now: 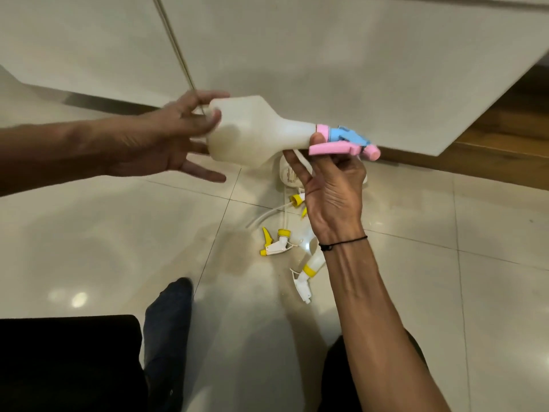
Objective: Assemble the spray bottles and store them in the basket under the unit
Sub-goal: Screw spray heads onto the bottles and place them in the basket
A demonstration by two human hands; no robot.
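A white spray bottle (255,135) lies sideways in the air above a glossy cream tiled floor (104,233), in front of pale cabinet doors (297,55). The left hand (166,138) cups its base with spread fingers; the right hand (332,185) pinches the neck beside the pink-and-blue sprayer head (344,141). Below the right wrist, loose yellow-and-white sprayer heads (276,243) and another bottle (310,270) lie on the tiles.
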